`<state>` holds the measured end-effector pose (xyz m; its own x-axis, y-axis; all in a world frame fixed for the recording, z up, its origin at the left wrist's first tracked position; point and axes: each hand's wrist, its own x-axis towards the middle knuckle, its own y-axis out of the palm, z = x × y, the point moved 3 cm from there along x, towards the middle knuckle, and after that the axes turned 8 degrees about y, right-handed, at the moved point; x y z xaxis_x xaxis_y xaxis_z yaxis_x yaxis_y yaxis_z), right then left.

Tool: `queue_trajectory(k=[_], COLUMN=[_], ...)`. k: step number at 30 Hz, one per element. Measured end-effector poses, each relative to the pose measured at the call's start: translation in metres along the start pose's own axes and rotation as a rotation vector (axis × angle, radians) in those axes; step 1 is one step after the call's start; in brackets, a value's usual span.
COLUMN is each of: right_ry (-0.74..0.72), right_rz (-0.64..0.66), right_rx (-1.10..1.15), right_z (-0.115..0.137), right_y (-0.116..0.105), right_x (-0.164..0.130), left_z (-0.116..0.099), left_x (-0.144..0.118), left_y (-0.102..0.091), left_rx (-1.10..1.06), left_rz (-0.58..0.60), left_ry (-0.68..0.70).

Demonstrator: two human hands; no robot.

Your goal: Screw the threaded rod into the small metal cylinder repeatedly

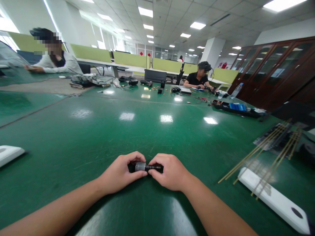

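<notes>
Low on the green bench [157,131], the left hand [120,175] closes its fingers on the silver body of a small cylindrical motor [140,166]. The motor lies level, long axis running left to right, its dark shaft [154,167] pinched by the right hand [169,172]. Thin brass rods [265,154] cross a white tray [283,205] farther right.

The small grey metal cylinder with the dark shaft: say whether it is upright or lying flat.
Lying flat: small grey metal cylinder runs sideways between left hand and right hand.
</notes>
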<state>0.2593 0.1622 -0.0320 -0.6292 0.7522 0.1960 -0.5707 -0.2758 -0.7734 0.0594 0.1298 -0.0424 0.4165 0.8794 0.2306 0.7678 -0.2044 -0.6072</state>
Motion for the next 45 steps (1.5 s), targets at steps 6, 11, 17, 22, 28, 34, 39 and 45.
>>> queue_trajectory(k=[6,11,17,22,28,34,39,45], right_ry=[-0.009,-0.004,0.005,0.011,0.029,0.018,0.014,0.016], right_rz=[0.0,0.004,0.006,0.014,0.028,0.029,0.027,0.028], right_rx=[-0.008,-0.006,-0.009,-0.01,-0.021,-0.023,-0.023,-0.027], right_z=[-0.0007,-0.0007,0.0001,0.0015,0.0018,0.0008,0.0013,0.002], right_y=[0.001,0.0004,-0.0001,-0.0011,-0.0011,0.0002,-0.0004,-0.0008], right_x=[0.0,0.0004,-0.0005,-0.0008,0.0001,-0.0001,0.0001,0.0002], left_z=[0.0005,0.0015,0.0006,0.0003,0.0017,0.0012,0.0006,0.001], left_x=[0.0002,0.0001,0.0014,0.0005,0.001,0.0008,0.0008,0.0012], left_y=[0.0001,0.0001,0.0006,0.0003,0.0003,0.0013,0.0006,0.0006], left_rx=[0.011,0.008,0.003,0.009,0.015,0.016,0.016,0.016], left_rz=[-0.002,0.0,0.004,0.007,0.01,0.024,0.026,0.034], left_ry=[0.0,-0.003,-0.003,0.005,0.012,0.004,0.002,-0.003])
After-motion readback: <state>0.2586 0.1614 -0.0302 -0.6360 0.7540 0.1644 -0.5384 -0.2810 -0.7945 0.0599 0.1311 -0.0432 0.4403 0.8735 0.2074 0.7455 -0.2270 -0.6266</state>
